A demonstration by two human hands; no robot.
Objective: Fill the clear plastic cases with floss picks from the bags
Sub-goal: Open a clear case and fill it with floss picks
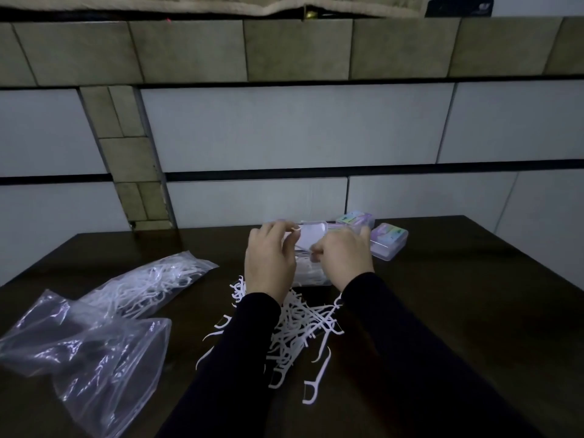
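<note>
An open clear plastic case (311, 273) with white floss picks inside sits on the dark table between my hands. Its lid (311, 237) stands up at the back. My left hand (268, 263) grips the case's left side, fingers curled on the lid edge. My right hand (344, 259) holds the right side, fingertips pinched at the lid. A loose pile of white floss picks (303, 333) lies in front of the case, partly under my sleeves. A clear bag with floss picks (148, 286) lies to the left.
A crumpled, nearly empty clear bag (94, 352) lies at the near left. Two closed cases with pastel labels (387, 241) stand behind my right hand near the table's (458, 295) far edge. A tiled wall rises just beyond the table.
</note>
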